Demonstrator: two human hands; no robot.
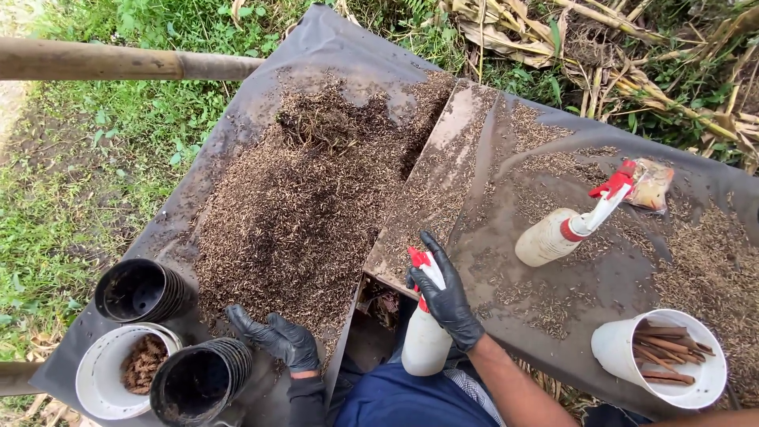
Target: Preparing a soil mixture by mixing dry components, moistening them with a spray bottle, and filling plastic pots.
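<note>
Holding the white spray bottle [425,340] with the red trigger head, your right hand [447,296], in a black glove, is wrapped shut around its neck and trigger, the index finger stretched up toward the tilted board [431,182]; the bottle stands upright close to your body, just at the near edge of the tabletop [332,39] that is covered in dark plastic sheeting. Keep the nozzle aimed forward and slightly down at the heap of dark brown husk mix [296,198], so that the mist lands on the material and not on the bare sheet beside it. Your left hand [277,338], also gloved in black, lies low at the near edge of that heap with the fingers curled loosely and spread a little, pinching nothing; it touches the mix or hovers just over it, and which of the two is hard to tell. Use that hand to turn the husk as you wet it, I would judge, so the damp goes through evenly. Just left of it lie two stacks of black nursery pots [202,379] on their sides, and a white bucket [118,372] with brown fibre in it; keep your elbow off them. To the right, well apart, a second spray bottle [557,233] lies on its side on the sheet, with a small packet [652,186] beyond it and another white bucket [680,387] of brown sticks nearer you.
</note>
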